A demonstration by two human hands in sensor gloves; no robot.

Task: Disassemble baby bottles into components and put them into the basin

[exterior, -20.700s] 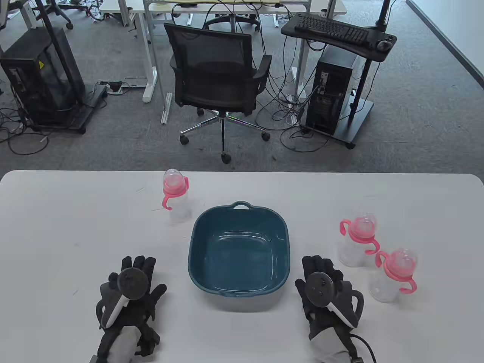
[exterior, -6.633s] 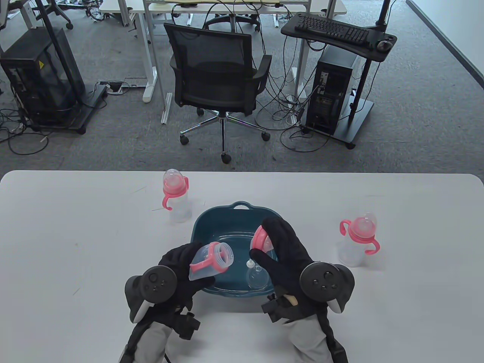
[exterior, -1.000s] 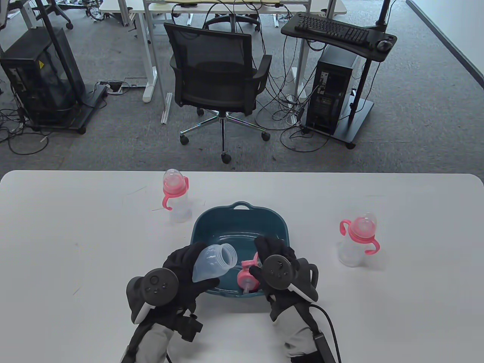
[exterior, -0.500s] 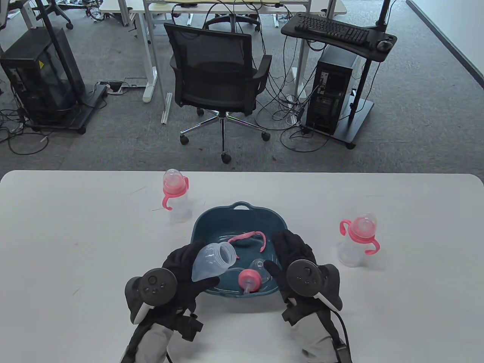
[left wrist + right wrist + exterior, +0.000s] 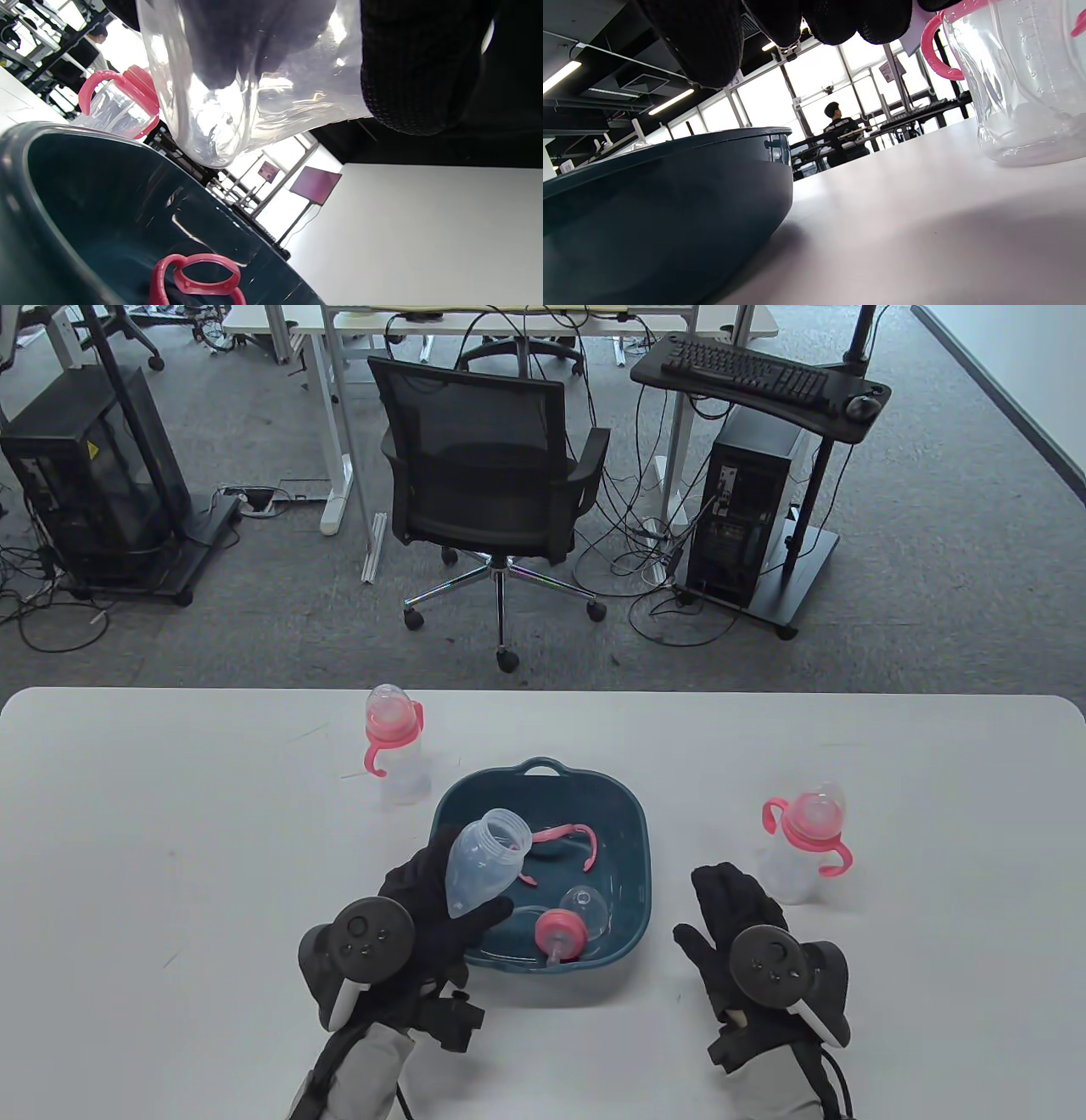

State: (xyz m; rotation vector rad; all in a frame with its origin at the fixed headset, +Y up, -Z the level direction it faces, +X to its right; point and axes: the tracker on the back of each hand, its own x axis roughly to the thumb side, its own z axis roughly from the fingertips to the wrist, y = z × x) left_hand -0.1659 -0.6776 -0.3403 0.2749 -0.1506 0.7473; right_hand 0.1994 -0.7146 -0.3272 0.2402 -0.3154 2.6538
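Beyond our white bench (image 5: 170, 814) we see grey carpet (image 5: 916, 585) strewn with cables. A black mesh office chair (image 5: 488, 475) stands at centre, a dark cabinet on a wheeled base (image 5: 93, 483) to the left, and a computer tower (image 5: 747, 517) under a keyboard stand (image 5: 755, 377) to the right. Large bright windows (image 5: 865, 93) and ceiling strip lights (image 5: 670, 101) show in the right wrist view.

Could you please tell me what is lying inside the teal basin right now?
Inside the basin lie a pink handle ring, a clear cap and a pink collar. The held bottle body covers part of the floor.
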